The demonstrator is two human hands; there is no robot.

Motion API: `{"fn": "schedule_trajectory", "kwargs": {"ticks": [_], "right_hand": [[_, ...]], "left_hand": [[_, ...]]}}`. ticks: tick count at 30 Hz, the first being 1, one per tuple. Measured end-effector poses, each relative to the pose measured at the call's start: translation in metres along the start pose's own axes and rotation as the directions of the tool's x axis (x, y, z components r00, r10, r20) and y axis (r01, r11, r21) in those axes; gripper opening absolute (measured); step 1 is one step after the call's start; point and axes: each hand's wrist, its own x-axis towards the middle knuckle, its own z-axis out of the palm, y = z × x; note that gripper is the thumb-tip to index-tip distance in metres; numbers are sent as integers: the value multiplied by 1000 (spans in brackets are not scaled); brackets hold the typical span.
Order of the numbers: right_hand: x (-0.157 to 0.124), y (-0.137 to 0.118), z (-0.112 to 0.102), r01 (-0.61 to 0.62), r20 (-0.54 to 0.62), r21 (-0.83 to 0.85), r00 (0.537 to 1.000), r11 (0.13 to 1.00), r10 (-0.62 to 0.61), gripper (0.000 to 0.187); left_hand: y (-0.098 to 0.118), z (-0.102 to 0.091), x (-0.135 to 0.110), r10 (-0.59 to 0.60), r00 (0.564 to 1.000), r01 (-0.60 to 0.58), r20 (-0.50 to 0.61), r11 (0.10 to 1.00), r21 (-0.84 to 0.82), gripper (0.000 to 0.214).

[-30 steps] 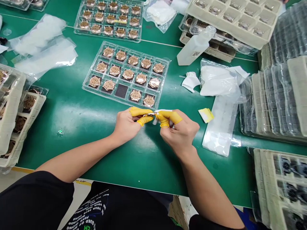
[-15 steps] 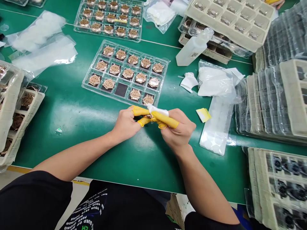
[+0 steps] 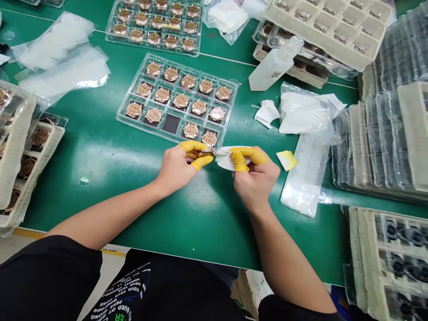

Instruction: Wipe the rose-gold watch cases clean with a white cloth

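Observation:
My left hand [image 3: 179, 169], with yellow finger cots on its fingertips, is closed on a watch case [image 3: 207, 153] held edge-on. My right hand [image 3: 257, 171], also in yellow finger cots, pinches a white wiping cloth [image 3: 225, 158] just right of the case. A narrow gap seems to part cloth and case. Beyond both hands lies a clear plastic tray [image 3: 122, 119] of rose-gold watch cases [image 3: 181, 100], backs up. One pocket in its front row shows only a dark pad [image 3: 171, 124].
A second watch tray [image 3: 110, 38] lies farther back. At the right are a white plastic bottle [image 3: 270, 69], crumpled cloths [image 3: 266, 113], a yellow-white scrap [image 3: 286, 160], a plastic bag [image 3: 301, 183] and stacked trays [image 3: 368, 142]. More trays [image 3: 50, 147] stack at the left.
My right hand has drawn the cloth off the watch case and moved right. The case shows more plainly in my left hand, which has shifted little.

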Motion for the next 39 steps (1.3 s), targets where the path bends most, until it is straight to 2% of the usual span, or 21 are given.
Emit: {"fn": "schedule_trajectory", "kwargs": {"ticks": [2, 4, 6, 8, 11, 15, 19, 21, 24, 28, 34, 39], "right_hand": [[-1, 2, 0, 59, -35, 70, 998, 996, -56, 9], [-2, 4, 1, 152, -1, 100, 988, 983, -153, 13], [-4, 3, 3, 260, 29, 84, 964, 962, -264, 26], [-6, 1, 4, 373, 52, 20, 926, 928, -373, 38], [-6, -1, 4, 472, 109, -95, 880, 877, -462, 44], [-3, 0, 3, 450, 40, -134, 893, 883, -449, 42], [-2, -7, 4, 287, 34, -138, 958, 948, -285, 25], [-4, -12, 4, 227, 31, -152, 974, 962, -225, 20], [-6, -14, 3, 192, -13, -154, 981, 969, -196, 13], [-6, -7, 1, 265, 0, -72, 964, 962, -265, 19], [-2, 2, -1, 343, 25, -79, 939, 936, -342, 29], [-4, 5, 0, 410, 72, -202, 912, 890, -404, 36]], "left_hand": [[-2, 1, 1, -15, 1000, 17, 22, 996, -85, 24], [-3, 1, 1, 26, 999, -24, 23, 995, -101, 22], [-2, -1, 0, 103, 995, -103, 16, 995, -11, 18], [0, -4, -2, 156, 987, -159, 35, 976, 151, 14], [4, -6, -5, 138, 988, -153, 75, 955, 256, 15], [3, -3, -6, 93, 996, -92, 2, 989, 118, 18], [1, -1, -6, 50, 998, -49, -33, 998, 31, 21], [1, 0, -5, 24, 999, -25, -41, 999, -25, 21], [0, 1, -2, -28, 998, 21, -51, 992, -126, 25], [-1, 2, 0, -59, 998, 53, -29, 981, -187, 27], [-3, 2, -2, -51, 999, 53, 13, 979, -197, 26], [-3, 1, -2, -45, 998, 51, 36, 982, -180, 25]]}}
